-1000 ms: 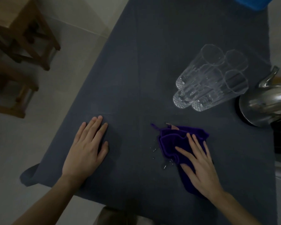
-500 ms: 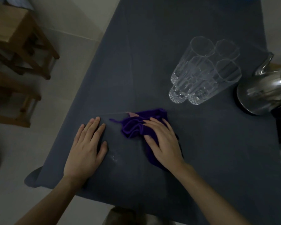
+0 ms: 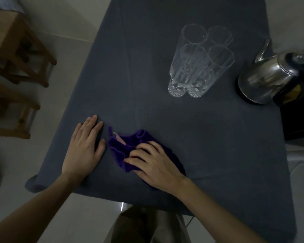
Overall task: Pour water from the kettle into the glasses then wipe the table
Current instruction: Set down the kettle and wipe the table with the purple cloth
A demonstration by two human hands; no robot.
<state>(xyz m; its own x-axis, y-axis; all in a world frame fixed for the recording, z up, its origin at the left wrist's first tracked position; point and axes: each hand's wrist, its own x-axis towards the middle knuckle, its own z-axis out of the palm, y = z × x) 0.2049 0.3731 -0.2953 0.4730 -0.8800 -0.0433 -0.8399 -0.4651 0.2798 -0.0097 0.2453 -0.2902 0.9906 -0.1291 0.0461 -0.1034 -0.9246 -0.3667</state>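
A bunched purple cloth point(image 3: 130, 146) lies on the dark grey tablecloth point(image 3: 147, 111) near the front edge. My right hand point(image 3: 153, 162) presses down on it, fingers curled into the fabric. Just left of the cloth my left hand point(image 3: 84, 148) rests flat on the table, fingers together, holding nothing. Several tall clear glasses point(image 3: 200, 60) stand clustered at the back centre. A shiny steel kettle point(image 3: 267, 74) sits to their right, spout pointing away from me.
A black object point(image 3: 298, 116) sits at the right table edge beside the kettle. Wooden stools point(image 3: 16, 55) stand on the pale tiled floor to the left. The table's front edge and left corner point(image 3: 33, 185) are close to my body.
My right hand has swept the purple cloth leftward across the table, from right of centre to beside my left hand. The small water drops seen earlier are gone. My left hand stayed put.
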